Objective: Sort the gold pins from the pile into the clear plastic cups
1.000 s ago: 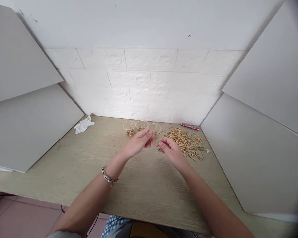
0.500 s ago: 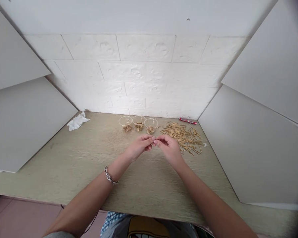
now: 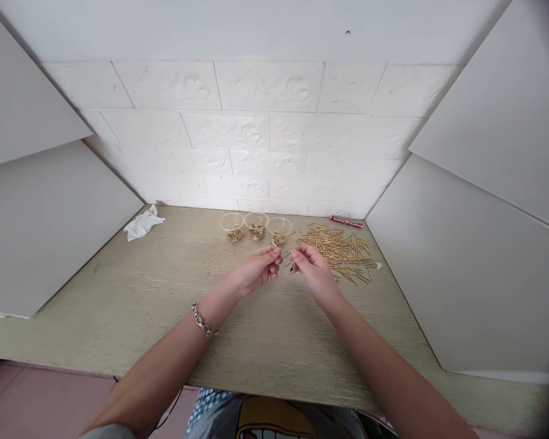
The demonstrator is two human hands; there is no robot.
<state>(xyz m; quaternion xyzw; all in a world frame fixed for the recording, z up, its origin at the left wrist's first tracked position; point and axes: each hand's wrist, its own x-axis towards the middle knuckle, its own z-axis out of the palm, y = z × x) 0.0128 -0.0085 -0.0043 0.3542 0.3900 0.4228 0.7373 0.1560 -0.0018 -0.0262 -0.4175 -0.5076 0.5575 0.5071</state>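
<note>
My left hand (image 3: 257,273) and my right hand (image 3: 312,268) hover close together over the middle of the wooden table (image 3: 165,305), each with fingertips pinched. Something thin and small shows between the right fingertips; I cannot make out what either hand holds. A pile of thin gold pins (image 3: 338,249) lies just to the right of my right hand. Three clear plastic cups (image 3: 255,227) with gold bits in them stand in a row just beyond my hands.
A crumpled white cloth (image 3: 141,224) lies at the back left. A red pen (image 3: 346,221) rests against the white brick wall at the back right. Grey panels (image 3: 50,225) close off both sides of the table.
The hands met fingertip to fingertip half a second ago and have since drawn slightly apart. The view tilted up a little from a second ago.
</note>
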